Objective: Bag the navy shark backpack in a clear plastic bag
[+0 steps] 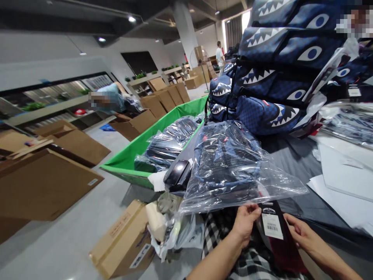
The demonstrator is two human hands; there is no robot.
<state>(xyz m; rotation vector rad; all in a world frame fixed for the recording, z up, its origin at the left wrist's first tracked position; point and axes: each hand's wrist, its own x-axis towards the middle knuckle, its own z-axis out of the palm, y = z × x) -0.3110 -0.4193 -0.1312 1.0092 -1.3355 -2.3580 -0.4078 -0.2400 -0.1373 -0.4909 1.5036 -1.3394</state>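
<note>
A long dark hang tag (pixel 284 249), black at the top and deep red below, carries a white barcode label (pixel 272 226). Its left edge is pinched in the closed fingers of my left hand (pixel 246 223), right beside the bag's lower edge. My right hand (pixel 301 232) grips the tag's right edge, with part of its fingers hidden behind it. Just beyond my hands lies a clear plastic bag (pixel 276 182) with a blue backpack (pixel 227 155) inside. The bag's loose end spreads toward me and to the right.
Blue shark-face backpacks (pixel 262 77) are stacked behind the bag. A green bin (pixel 122 165) at left holds bagged backpacks (pixel 171 140). A black device (pixel 177 174) sits between. White sheets (pixel 344 167) lie at right. Cardboard boxes (pixel 122 241) stand on the floor; another person (pixel 112 97) bends over farther left.
</note>
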